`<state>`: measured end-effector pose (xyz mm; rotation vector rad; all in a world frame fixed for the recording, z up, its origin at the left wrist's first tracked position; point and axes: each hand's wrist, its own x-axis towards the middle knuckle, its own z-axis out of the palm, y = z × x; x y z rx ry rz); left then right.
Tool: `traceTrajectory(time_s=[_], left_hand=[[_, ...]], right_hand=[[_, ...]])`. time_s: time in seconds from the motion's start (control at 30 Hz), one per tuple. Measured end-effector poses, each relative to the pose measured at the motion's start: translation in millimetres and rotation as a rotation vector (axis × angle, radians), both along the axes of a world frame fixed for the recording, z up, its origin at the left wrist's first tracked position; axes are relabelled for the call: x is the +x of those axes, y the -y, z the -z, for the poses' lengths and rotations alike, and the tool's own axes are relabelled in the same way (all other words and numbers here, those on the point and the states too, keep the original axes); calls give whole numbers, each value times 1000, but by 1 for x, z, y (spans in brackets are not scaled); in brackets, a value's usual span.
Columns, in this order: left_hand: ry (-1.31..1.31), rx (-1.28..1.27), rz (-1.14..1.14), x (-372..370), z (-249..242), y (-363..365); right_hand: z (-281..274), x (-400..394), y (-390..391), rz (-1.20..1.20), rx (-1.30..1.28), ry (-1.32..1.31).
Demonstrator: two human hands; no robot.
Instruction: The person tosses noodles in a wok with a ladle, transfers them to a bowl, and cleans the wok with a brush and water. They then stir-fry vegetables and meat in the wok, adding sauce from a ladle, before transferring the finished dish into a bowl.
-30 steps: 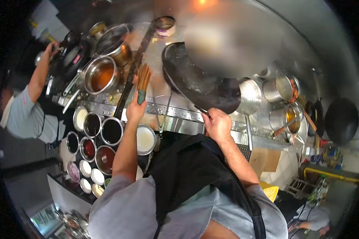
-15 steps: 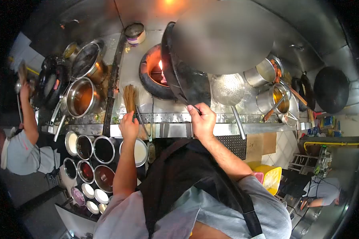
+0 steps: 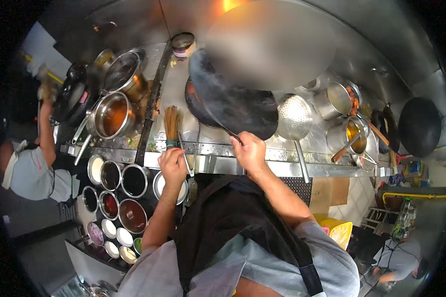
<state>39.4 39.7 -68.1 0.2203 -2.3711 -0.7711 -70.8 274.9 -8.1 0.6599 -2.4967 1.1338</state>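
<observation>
My right hand (image 3: 249,152) is closed on the handle of a black wok (image 3: 248,109). The wok lies tilted over the burner ring (image 3: 195,101), and pale smoke or steam hangs above it. A blurred patch hides its far side. My left hand (image 3: 173,166) has its fingers curled at the green-bound handle end of a bamboo wok brush (image 3: 172,123), whose bristles point away from me. Beside the brush, a thin metal utensil (image 3: 187,154) leans on the stove's front edge. A perforated strainer (image 3: 295,118) rests right of the wok.
Pots of liquid (image 3: 111,116) stand at left, with several sauce containers (image 3: 133,216) below. On the right are a steel pot (image 3: 333,100), an oil pot with ladles (image 3: 349,136) and a hanging wok (image 3: 420,126). One co-worker (image 3: 32,171) is at far left, another (image 3: 398,260) at lower right.
The wok has come down over the burner, covering the flame that showed before, and smoke has appeared. More of the brush's green handle shows above my left hand. The whole view has shifted slightly.
</observation>
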Motion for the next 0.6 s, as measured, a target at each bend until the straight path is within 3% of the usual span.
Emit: traceTrajectory(time_s=[0.2,0.37,0.4,0.47,0.53,0.6], left_hand=[[-60,-20,-46,24,-27,-22],[-40,13,-68,43,-9,-55],[-21,64,-50,47,-9,-64],[81,11,-31,55,-10,-79],[159,50,-3,62,-1,-88],[189,54,12,70,13,-93]], right_hand=[[42,-43,14,-213,350,-17],[71,-71,26,-224,400,136],[65,-68,20,-226,388,137],[51,-54,-9,-209,-62,43],[22,-42,-81,-38,-102,-95],[27,-43,-192,370,43,-285]])
